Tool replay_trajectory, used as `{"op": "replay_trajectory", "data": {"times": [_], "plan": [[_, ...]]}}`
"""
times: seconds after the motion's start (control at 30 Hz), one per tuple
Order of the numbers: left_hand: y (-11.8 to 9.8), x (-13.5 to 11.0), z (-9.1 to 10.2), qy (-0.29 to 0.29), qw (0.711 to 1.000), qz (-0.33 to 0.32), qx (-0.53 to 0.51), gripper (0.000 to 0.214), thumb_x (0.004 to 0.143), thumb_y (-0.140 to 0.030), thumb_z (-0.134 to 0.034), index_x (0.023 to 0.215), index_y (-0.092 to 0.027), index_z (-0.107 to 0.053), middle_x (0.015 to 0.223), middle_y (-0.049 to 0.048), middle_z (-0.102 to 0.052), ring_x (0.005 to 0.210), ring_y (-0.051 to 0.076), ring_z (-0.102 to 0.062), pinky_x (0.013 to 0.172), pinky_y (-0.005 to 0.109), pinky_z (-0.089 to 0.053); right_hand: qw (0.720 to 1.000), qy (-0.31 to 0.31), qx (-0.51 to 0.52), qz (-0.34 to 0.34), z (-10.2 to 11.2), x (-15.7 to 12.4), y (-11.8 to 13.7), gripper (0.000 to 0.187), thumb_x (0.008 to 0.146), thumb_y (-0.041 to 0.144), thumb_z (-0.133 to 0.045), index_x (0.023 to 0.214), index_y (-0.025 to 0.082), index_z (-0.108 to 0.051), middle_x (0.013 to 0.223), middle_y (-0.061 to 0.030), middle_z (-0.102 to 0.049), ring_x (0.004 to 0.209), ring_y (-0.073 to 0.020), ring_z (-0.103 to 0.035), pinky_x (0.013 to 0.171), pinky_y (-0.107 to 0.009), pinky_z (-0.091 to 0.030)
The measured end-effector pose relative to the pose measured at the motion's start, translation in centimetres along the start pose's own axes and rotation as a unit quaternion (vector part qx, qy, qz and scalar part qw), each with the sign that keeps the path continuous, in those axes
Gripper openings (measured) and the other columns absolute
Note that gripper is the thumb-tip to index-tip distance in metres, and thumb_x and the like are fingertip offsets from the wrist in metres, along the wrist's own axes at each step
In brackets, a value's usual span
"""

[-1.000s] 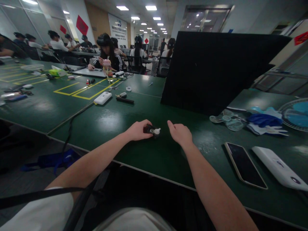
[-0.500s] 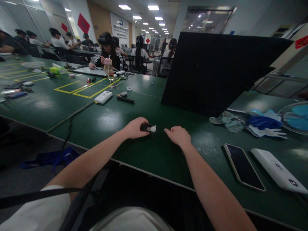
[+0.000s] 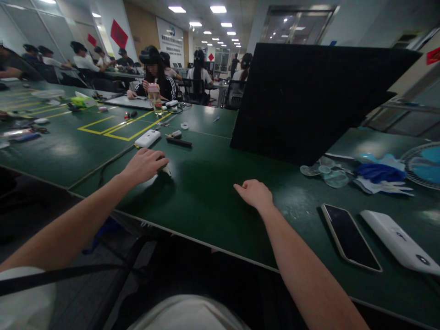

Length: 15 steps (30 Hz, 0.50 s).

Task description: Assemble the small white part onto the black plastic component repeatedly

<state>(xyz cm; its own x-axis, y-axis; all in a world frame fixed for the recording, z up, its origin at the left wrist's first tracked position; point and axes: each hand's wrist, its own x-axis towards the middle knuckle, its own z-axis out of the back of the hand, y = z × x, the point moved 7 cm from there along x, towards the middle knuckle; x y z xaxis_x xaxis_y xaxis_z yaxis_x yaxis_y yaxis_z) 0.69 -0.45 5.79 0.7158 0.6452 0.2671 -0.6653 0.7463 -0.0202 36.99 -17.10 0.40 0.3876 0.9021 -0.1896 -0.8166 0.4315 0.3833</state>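
Note:
My left hand (image 3: 146,165) is over the left part of the green table (image 3: 202,201), its fingers curled round a small dark part with a white end piece (image 3: 167,169). Most of that part is hidden under the fingers, and its kind does not show. My right hand (image 3: 254,193) rests on the tabletop to the right, closed in a loose fist with the thumb side up. Nothing sticks out of it. Just beyond my left hand lie a black bar (image 3: 179,142) and a small silver-grey cylinder (image 3: 176,134).
A large black panel (image 3: 302,101) stands at the back right. Fan blades (image 3: 325,169), gloves (image 3: 381,174), a fan grille (image 3: 424,165), a phone (image 3: 350,236) and a white device (image 3: 398,240) lie on the right. Another white device (image 3: 147,138) lies behind my left hand. A person (image 3: 156,78) sits across.
My left hand has moved left and slightly away from me, carrying the small dark part with the white end. My right hand has stayed in place.

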Motion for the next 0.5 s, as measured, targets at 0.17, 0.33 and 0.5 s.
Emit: {"op": "replay_trajectory", "data": {"times": [0.17,0.33,0.5], "plan": [[5.1,-1.7,0.4,-0.143,0.966,0.21,-0.038,0.049,0.075,-0.027,-0.064,0.124,-0.023,-0.059,0.133,0.0132,-0.058,0.123,0.037,-0.054,0.103,0.051,-0.042,1.0,0.003,-0.007,-0.002,-0.2,0.2,-0.2,0.044,0.091,0.061,-0.052,0.079,0.021,-0.066,0.076,-0.0056,-0.068,0.065,-0.0185,-0.064,0.056,-0.03,-0.05],[9.1,-2.2,-3.3,-0.196,0.897,0.359,-0.169,0.059,0.081,-0.045,-0.066,0.131,-0.018,-0.049,0.126,0.0142,-0.063,0.11,0.03,-0.063,0.096,0.043,-0.05,1.0,0.006,-0.005,-0.003,0.0,-0.1,0.1,0.042,0.092,0.059,-0.051,0.081,0.021,-0.067,0.078,-0.0057,-0.069,0.067,-0.0188,-0.065,0.057,-0.031,-0.051],[9.6,-1.7,-6.2,-0.178,0.862,0.39,-0.27,0.058,0.088,-0.053,-0.057,0.133,-0.018,-0.046,0.122,0.0119,-0.067,0.104,0.023,-0.067,0.093,0.039,-0.052,1.0,0.014,0.0,-0.005,0.0,-0.2,0.1,0.041,0.092,0.057,-0.052,0.081,0.021,-0.068,0.079,-0.0061,-0.069,0.067,-0.0192,-0.065,0.058,-0.032,-0.052]]}}
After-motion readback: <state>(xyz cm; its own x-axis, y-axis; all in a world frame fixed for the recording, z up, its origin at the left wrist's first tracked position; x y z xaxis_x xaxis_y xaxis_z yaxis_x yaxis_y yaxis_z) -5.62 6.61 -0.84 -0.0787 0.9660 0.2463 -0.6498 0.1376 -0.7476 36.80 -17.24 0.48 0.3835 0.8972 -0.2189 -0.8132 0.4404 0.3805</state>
